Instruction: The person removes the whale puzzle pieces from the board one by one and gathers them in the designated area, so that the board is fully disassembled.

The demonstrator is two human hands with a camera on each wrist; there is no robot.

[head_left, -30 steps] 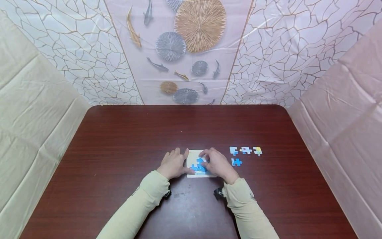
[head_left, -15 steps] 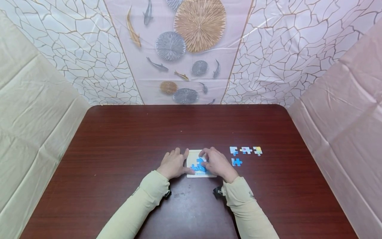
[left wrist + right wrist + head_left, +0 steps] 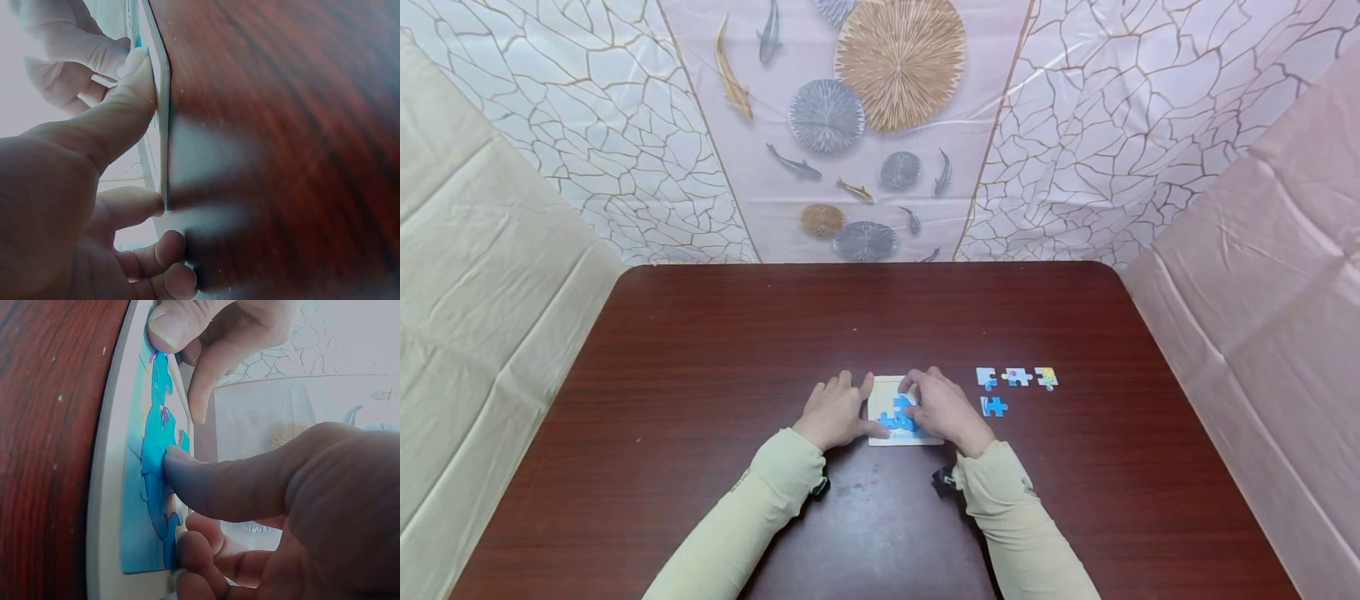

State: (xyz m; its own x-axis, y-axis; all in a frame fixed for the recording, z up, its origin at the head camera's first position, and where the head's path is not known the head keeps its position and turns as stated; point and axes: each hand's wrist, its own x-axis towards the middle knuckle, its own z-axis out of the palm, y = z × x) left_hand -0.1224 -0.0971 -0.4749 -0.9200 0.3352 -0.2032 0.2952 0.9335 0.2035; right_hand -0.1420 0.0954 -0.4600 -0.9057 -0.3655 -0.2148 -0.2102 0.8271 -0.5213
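Observation:
A small pale-framed jigsaw board (image 3: 876, 442) lies on the table, with several blue puzzle pieces (image 3: 896, 416) fitted in its near part. At its left side is my left hand (image 3: 833, 412). The left thumb (image 3: 128, 115) presses on the near left frame, while a finger touches the board's edge. From the right, my right hand (image 3: 953, 410) reaches over the board. Its thumb (image 3: 215, 487) and curled fingers pinch at a blue puzzle piece (image 3: 171, 540), which the hand partly hides. The board's right edge is mostly covered by this hand.
To the right of the board lie loose pieces: a white-and-blue one (image 3: 987, 377), a white one with a pink swirl (image 3: 1017, 377), a yellow-flowered one (image 3: 1046, 377) and a blue one (image 3: 993, 407). Patterned cloth (image 3: 865, 183) hangs behind the dark red table (image 3: 737, 317).
The right wrist has shifted very slightly left and away from the body. Both hands otherwise stay at the board, and the loose pieces lie as before.

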